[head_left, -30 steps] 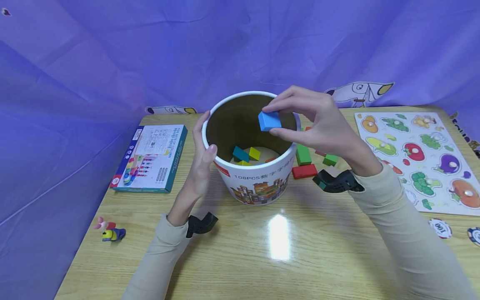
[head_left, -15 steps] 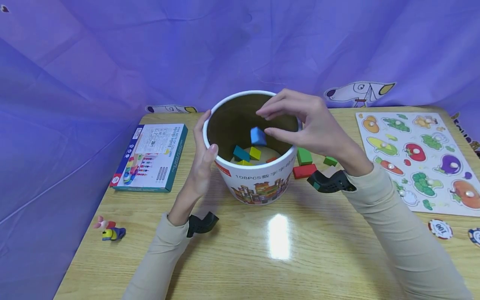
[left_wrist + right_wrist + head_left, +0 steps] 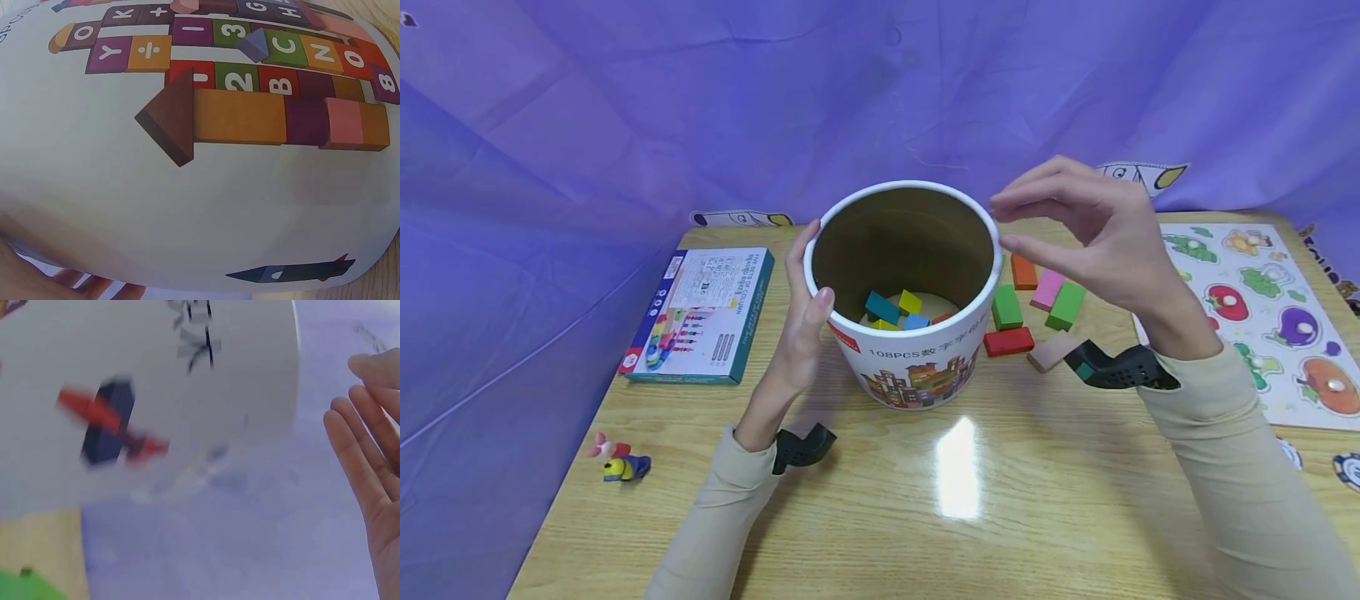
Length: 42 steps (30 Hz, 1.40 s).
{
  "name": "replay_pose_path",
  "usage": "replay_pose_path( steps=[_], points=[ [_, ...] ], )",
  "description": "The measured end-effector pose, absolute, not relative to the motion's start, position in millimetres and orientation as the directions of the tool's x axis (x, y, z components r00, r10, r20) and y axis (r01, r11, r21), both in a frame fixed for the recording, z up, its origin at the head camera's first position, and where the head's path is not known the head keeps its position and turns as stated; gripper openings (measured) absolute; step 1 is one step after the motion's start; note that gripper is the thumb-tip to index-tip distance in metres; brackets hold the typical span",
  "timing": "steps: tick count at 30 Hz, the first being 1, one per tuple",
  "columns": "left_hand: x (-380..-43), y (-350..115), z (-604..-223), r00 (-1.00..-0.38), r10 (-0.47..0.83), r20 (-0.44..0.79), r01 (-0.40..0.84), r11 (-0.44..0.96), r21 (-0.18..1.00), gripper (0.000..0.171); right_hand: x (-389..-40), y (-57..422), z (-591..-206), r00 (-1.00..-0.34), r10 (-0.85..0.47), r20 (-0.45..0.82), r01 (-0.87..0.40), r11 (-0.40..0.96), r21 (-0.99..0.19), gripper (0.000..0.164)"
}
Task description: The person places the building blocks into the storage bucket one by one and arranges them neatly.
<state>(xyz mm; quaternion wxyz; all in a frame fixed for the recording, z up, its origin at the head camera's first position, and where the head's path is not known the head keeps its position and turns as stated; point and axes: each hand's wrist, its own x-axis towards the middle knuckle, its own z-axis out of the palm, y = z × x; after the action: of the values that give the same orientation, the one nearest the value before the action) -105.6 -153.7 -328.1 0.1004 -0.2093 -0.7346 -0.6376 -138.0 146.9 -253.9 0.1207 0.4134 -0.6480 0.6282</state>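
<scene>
A white round bucket (image 3: 917,367) with printed building pictures stands upright on the table. My left hand (image 3: 803,333) holds its left side, thumb by the front rim and fingers around the outer wall. Inside at the bottom lie a blue block (image 3: 916,322), a teal block (image 3: 882,307), yellow blocks (image 3: 911,302) and a partly hidden orange one. Just right of the rim hovers my right hand (image 3: 1093,221), thumb and fingers apart with nothing between them. Below it on the table are green blocks (image 3: 1066,306), a red block (image 3: 1009,342), a pink block (image 3: 1048,288) and a plain wooden block (image 3: 1051,351).
A flat boxed set (image 3: 700,317) lies to the left, with small toy figures (image 3: 625,468) nearer me. The vegetable puzzle board (image 3: 1262,333) lies at right, partly behind my right arm, with poker chips (image 3: 1348,471) in front. A purple cloth (image 3: 880,100) hangs behind the table.
My right hand let go of the blue block, which dropped to the bucket's bottom. That hand then moved right, out past the rim. My left hand stayed on the bucket.
</scene>
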Motion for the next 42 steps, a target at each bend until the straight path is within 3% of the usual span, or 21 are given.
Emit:
replay_pose_path(
  steps=[4, 8, 13, 19, 27, 34, 42],
  points=[
    [-106, -154, -328, -0.89, 0.181, 0.418, 0.438, 0.092, 0.894, 0.093, -137, 170, -273, -0.686, -0.343, 0.642, -0.628, -0.165, -0.76, 0.036],
    [-106, -155, -329, -0.886, 0.18, 0.427, 0.447, 0.082, 0.891, 0.092, -134, 190, -302, -0.738, -0.347, 0.579, -0.588, -0.089, -0.804, 0.038],
    [-107, -154, -330, -0.883, 0.186, 0.431, 0.45, 0.073, 0.89, 0.092, -125, 206, -337, -0.818, -0.349, 0.458, -0.539, 0.186, -0.822, 0.036],
    [-107, -154, -329, -0.884, 0.184, 0.43, 0.446, 0.059, 0.893, 0.092, -114, 217, -372, -0.869, -0.39, 0.305, -0.474, 0.473, -0.743, 0.033],
    [-107, -153, -328, -0.89, 0.176, 0.421, 0.438, 0.067, 0.897, 0.093, -109, 223, -397, -0.875, -0.445, 0.193, -0.445, 0.58, -0.682, 0.035],
    [-107, -154, -328, -0.886, 0.185, 0.426, 0.442, 0.055, 0.895, 0.091, -107, 224, -401, -0.824, -0.526, 0.212, -0.536, 0.599, -0.594, 0.04],
    [-106, -153, -327, -0.889, 0.178, 0.421, 0.437, 0.062, 0.897, 0.09, -100, 228, -399, -0.841, -0.527, 0.121, -0.482, 0.628, -0.612, 0.037]
  ],
)
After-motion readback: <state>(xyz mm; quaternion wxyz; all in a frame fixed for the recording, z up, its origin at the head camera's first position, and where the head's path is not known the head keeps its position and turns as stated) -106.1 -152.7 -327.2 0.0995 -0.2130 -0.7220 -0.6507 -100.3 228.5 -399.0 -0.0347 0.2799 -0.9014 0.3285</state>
